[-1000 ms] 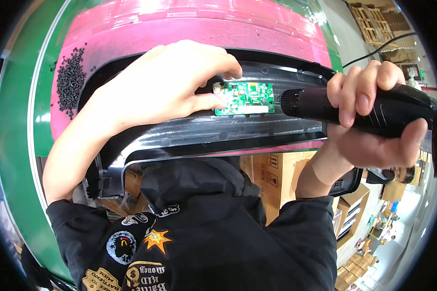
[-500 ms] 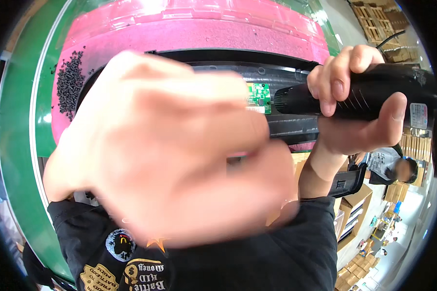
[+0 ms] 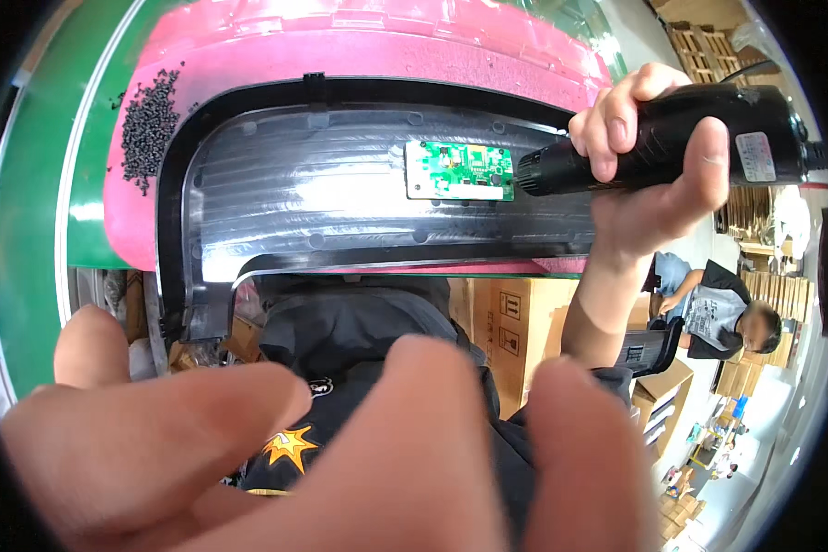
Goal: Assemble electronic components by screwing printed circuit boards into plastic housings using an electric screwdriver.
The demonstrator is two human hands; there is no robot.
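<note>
My right hand (image 3: pixel 653 193) is wrapped round a black electric screwdriver (image 3: pixel 764 106), held sideways with its nose to the left. The nose is close to the right end of a green circuit board (image 3: pixel 460 170); whether they touch I cannot tell. Under the board is a long, curved black plastic housing (image 3: pixel 285 175), its hollow inner side up. Large and blurred, my left hand (image 3: pixel 423 442) fills the lower part of the view, very close. Its fingers are spread, and nothing shows between them.
A pile of small black screws (image 3: pixel 149 129) lies left of the housing on a pink mat (image 3: pixel 221 55). The green table (image 3: pixel 41 193) extends to the left. Cardboard boxes (image 3: pixel 506 322) stand below the table edge. Another person (image 3: pixel 718 308) is at the right.
My left hand has moved down from in front of the housing, uncovering it and the board, and its fingers have spread. My right hand and the screwdriver have shifted slightly up and left.
</note>
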